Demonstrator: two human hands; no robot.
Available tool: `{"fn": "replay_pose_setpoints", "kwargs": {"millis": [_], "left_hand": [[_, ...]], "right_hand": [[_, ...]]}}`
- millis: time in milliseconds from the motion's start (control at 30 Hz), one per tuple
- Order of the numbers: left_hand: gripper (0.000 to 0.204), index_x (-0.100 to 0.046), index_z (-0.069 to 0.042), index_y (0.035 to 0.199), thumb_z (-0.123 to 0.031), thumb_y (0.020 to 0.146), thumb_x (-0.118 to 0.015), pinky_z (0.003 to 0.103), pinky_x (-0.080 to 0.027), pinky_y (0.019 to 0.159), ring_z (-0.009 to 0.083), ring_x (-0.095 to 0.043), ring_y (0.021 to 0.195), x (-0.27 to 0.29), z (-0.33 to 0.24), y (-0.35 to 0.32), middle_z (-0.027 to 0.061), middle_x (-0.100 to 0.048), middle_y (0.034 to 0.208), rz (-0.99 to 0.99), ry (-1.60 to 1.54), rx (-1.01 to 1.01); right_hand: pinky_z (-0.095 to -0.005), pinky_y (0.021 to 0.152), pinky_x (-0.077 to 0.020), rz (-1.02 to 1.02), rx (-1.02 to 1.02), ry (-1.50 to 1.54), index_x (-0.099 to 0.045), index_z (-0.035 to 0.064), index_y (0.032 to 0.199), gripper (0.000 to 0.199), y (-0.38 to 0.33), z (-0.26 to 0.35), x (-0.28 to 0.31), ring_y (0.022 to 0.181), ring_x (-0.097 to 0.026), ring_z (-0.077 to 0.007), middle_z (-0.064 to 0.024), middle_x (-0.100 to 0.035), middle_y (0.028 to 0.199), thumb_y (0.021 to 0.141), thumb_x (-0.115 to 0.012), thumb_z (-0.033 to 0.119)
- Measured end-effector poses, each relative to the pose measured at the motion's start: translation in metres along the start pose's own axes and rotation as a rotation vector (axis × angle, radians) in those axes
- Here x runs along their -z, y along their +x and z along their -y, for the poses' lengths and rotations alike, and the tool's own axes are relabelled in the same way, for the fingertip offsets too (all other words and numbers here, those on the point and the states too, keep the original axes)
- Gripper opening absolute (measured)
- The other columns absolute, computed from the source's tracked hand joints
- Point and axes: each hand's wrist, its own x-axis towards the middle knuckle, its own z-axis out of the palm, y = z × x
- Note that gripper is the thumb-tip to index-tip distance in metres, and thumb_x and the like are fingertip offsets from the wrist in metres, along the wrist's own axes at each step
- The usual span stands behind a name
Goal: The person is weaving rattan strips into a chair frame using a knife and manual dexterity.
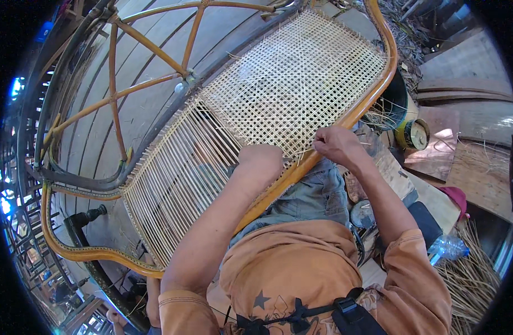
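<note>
Now both hands at the cane seat panel (279, 84), propped across the lap. Left hand (261, 158) resting curled on the weave beside the wooden frame (374, 92); right hand (333, 142) fisted, pinching a thin cane strand (304, 153) at the rim.

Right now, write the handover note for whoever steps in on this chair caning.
Left hand: pressed on the cane panel at the edge of the woven part.
Right hand: closed at the near frame rail, apparently pinching a cane strand; the strand itself is hard to see.
Done: the far half is cross-woven.
Left: the near half holds only parallel strands.
</note>
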Motion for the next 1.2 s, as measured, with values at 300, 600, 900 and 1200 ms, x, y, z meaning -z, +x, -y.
{"fn": "replay_pose_setpoints", "kwargs": {"millis": [300,600,900,1200], "left_hand": [[0.021,-0.069,-0.003,0.083,-0.010,0.078,-0.051,0.042,-0.052,0.070,0.0332,-0.066,0.082,0.006,-0.022,0.004,0.0183,-0.067,0.086,-0.014,0.055,0.006],[0.023,-0.068,0.001,0.088,-0.009,0.078,-0.050,0.044,-0.052,0.073,0.0349,-0.065,0.085,0.008,-0.020,0.006,0.0211,-0.066,0.089,0.066,-0.081,0.012],[0.021,-0.067,-0.001,0.084,-0.012,0.082,-0.049,0.043,-0.053,0.068,0.0342,-0.067,0.077,-0.008,-0.016,-0.005,0.0198,-0.067,0.082,-0.080,-0.002,-0.051],[0.030,-0.069,-0.002,0.084,-0.026,0.084,-0.050,0.042,-0.052,0.071,0.0332,-0.067,0.079,-0.007,-0.021,0.008,0.0183,-0.067,0.083,-0.073,-0.012,0.102]], "right_hand": [[-0.0437,0.066,-0.0490,0.093,0.036,-0.136,-0.066,0.0079,0.083,0.022,0.012,0.009,0.007,0.074,-0.063,-0.0348,-0.0160,-0.064,0.076,0.078,-0.060,0.028],[-0.0424,0.066,-0.0489,0.115,0.178,-0.039,-0.065,0.0080,0.084,0.015,0.020,-0.010,-0.002,0.075,-0.063,-0.0334,-0.0140,-0.065,0.077,0.079,-0.063,0.023],[-0.0431,0.062,-0.0468,0.031,0.243,-0.152,-0.061,0.0069,0.080,0.019,0.018,-0.010,-0.015,0.070,-0.060,-0.0344,-0.0136,-0.061,0.073,0.080,-0.063,0.025],[-0.0450,0.065,-0.0483,0.088,0.207,-0.201,-0.064,0.0081,0.084,0.022,0.018,-0.002,-0.030,0.074,-0.062,-0.0348,-0.0142,-0.064,0.076,0.081,-0.060,0.030]]}}
